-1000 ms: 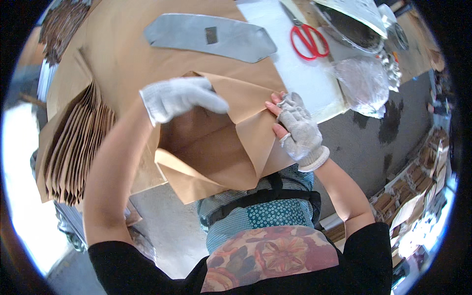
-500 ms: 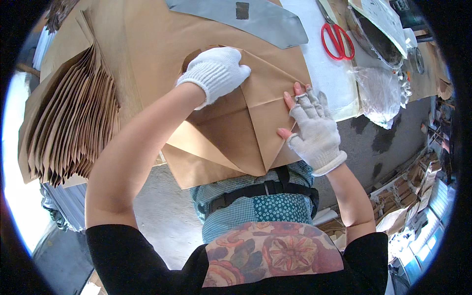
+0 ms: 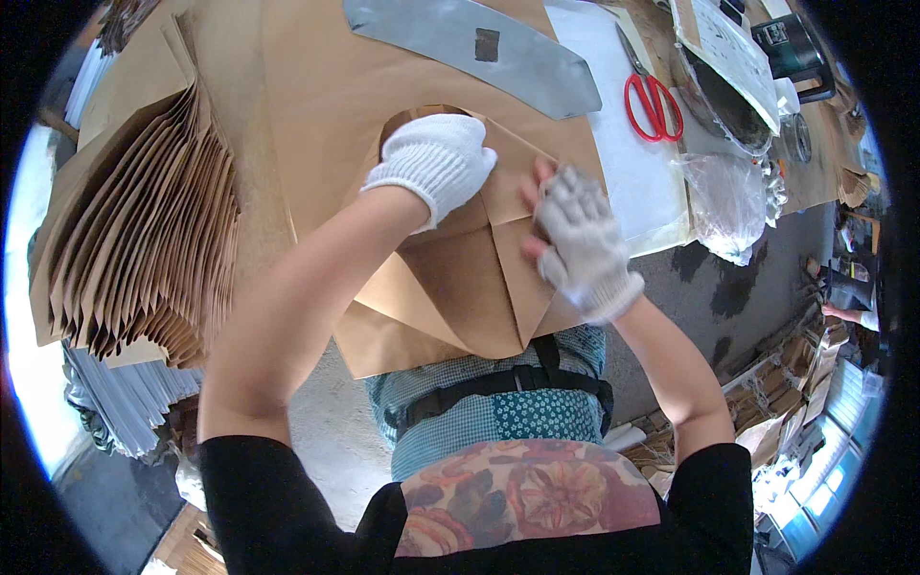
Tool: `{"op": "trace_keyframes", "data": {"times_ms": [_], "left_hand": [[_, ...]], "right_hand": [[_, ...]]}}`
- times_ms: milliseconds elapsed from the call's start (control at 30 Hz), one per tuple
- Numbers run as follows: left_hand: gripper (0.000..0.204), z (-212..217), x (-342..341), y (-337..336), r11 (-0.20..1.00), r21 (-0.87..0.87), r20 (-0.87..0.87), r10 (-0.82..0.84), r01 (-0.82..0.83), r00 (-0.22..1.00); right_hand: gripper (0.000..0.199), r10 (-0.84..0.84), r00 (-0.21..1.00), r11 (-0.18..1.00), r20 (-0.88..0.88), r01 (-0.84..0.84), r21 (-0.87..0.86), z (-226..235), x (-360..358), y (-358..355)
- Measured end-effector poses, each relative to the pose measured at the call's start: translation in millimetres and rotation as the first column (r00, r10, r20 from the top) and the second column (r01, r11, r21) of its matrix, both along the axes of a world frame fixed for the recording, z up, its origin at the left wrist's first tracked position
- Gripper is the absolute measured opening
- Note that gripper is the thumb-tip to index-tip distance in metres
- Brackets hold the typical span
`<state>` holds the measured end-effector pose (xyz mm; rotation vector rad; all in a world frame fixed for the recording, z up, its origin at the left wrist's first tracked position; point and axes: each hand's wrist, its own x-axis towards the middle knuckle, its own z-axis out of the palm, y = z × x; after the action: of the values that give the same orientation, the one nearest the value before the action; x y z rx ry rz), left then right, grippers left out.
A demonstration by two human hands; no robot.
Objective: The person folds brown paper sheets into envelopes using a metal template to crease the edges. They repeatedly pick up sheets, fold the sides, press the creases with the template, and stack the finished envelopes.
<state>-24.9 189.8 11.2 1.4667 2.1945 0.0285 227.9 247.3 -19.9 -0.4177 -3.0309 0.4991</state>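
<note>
A brown paper bag [image 3: 460, 278] lies in front of me, its end spread into folded flaps with creases across them. My left hand [image 3: 436, 168], in a white knitted glove, presses into the opened fold as a closed fist. Its fingers curl underneath, so whatever they grip is hidden. On the right-hand flap rests my right hand [image 3: 583, 244], in a greyish glove with bare fingertips. Its fingers are stretched out along the paper, slightly blurred by motion.
A grey metal plate [image 3: 537, 72] lies beyond the bag. Red-handled scissors [image 3: 655, 107] and a clear plastic bag [image 3: 721, 201] are to the right, near a dark-filled basin [image 3: 724, 81] and mug [image 3: 788, 50]. At left stands a fanned stack of folded brown paper [image 3: 144, 240].
My right hand has slid left over the flap, toward my left hand. My left fist stays in the fold. The whole view has shifted slightly.
</note>
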Motion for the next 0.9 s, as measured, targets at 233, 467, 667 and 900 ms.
{"op": "trace_keyframes", "data": {"times_ms": [233, 467, 667, 900], "left_hand": [[0.045, 41.4, -24.3, -127.7, 0.536, 0.630, 0.640, 0.053, -0.563, 0.767], [0.060, -40.7, 1.6, -180.9, 0.758, 0.544, 0.181, 0.311, -0.359, 0.933], [0.066, -46.3, 4.3, -178.4, 0.788, 0.534, 0.065, 0.322, -0.306, 0.944], [0.078, -49.7, 10.9, -166.5, 0.908, 0.390, -0.226, 0.255, -0.153, 0.940]], "right_hand": [[0.094, -0.020, 0.999, 0.994, -0.045, 0.024, 0.103, -5.7, -20.3, 17.2], [0.084, 0.163, 0.983, 0.971, -0.084, -0.145, 0.192, -10.3, -93.4, 32.9], [0.055, 0.300, 0.943, 0.951, -0.144, -0.284, 0.119, -11.4, -92.8, 0.1], [0.031, 0.692, 0.638, 0.566, -0.338, -0.770, -0.295, -15.1, -33.1, -29.3]]}}
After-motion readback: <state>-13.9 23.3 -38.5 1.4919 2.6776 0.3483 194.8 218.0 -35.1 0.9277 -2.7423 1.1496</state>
